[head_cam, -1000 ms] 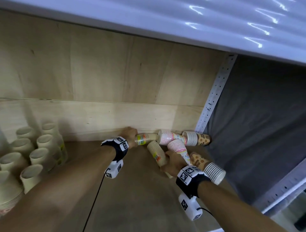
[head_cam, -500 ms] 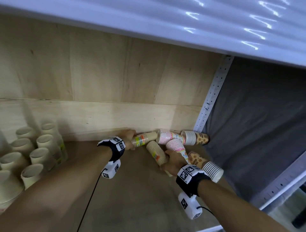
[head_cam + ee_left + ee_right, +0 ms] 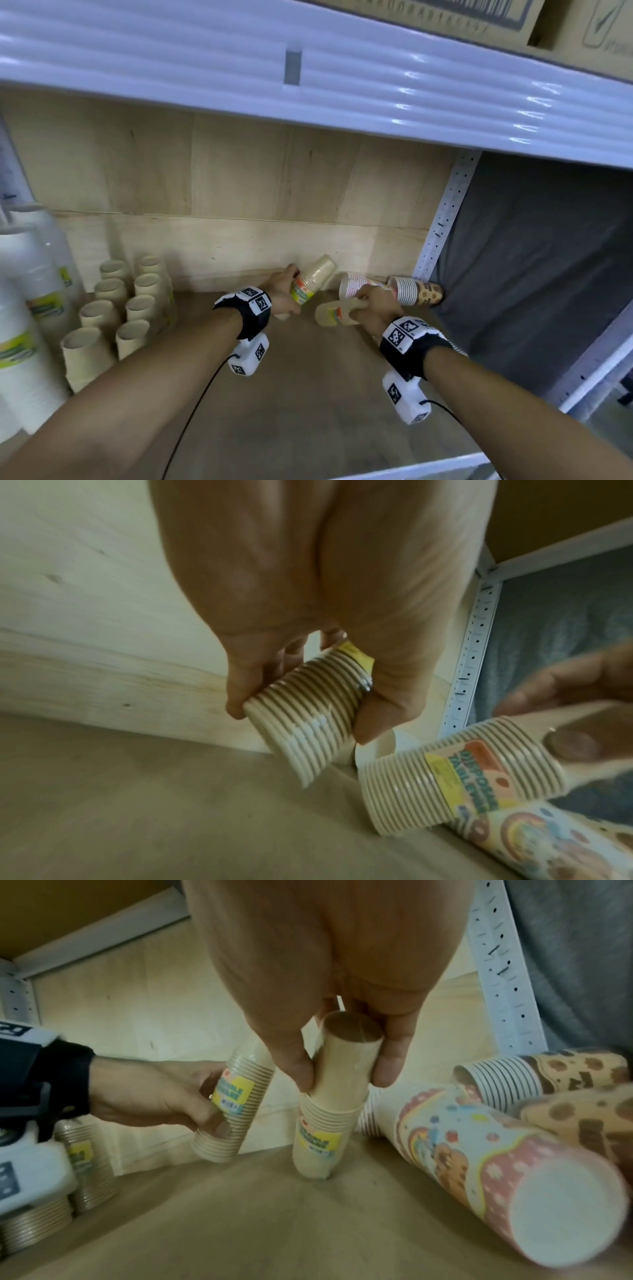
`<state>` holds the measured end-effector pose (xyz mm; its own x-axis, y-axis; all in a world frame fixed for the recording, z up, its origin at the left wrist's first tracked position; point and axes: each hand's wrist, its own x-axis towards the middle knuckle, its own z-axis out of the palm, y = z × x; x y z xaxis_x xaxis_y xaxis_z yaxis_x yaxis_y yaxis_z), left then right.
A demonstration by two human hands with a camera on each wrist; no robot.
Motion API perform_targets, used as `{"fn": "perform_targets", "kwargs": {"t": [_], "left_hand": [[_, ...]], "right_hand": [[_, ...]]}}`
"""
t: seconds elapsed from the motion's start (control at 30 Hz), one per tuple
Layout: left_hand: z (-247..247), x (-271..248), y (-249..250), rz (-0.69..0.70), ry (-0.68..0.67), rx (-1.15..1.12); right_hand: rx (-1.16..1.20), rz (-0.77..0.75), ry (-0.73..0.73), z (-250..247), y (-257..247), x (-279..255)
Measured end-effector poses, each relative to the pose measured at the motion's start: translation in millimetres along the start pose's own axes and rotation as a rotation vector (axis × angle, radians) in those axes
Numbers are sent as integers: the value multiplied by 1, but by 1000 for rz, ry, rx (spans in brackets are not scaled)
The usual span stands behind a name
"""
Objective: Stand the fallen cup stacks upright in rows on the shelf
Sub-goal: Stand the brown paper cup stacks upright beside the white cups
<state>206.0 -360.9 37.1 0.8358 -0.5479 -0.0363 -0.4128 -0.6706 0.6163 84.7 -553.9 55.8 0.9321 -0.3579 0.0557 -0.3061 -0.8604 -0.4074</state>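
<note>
My left hand (image 3: 291, 294) grips a beige cup stack (image 3: 313, 279) with a yellow label and holds it tilted above the shelf, base up and to the right; the left wrist view shows the fingers and thumb round its ribbed rims (image 3: 308, 718). My right hand (image 3: 364, 305) grips a second beige stack (image 3: 334, 313) near its base end (image 3: 346, 1047), and the rim end touches the shelf board (image 3: 240, 1218). A rainbow-print stack (image 3: 479, 1164), a pink-striped stack (image 3: 356, 286) and a brown cookie-print stack (image 3: 418, 291) lie on their sides at the back right.
Several beige stacks (image 3: 113, 308) stand upright in rows at the left, with taller white stacks (image 3: 27, 308) beside them. A wooden back wall (image 3: 239, 188) and a perforated metal post (image 3: 442, 222) close the corner. The white upper shelf (image 3: 308, 78) hangs overhead.
Both hands have lifted their beige stacks from lying flat. The left stack now tilts base-up and the right stack has swung off the pile. The head view has pulled back.
</note>
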Motion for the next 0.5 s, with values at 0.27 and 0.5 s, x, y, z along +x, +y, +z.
{"fn": "perform_targets", "kwargs": {"t": [0.27, 0.5], "left_hand": [[18, -26, 6, 1, 2, -71], [35, -40, 22, 40, -59, -115]], "right_hand": [[-49, -84, 22, -28, -26, -5], [-87, -101, -15, -40, -35, -17]]}}
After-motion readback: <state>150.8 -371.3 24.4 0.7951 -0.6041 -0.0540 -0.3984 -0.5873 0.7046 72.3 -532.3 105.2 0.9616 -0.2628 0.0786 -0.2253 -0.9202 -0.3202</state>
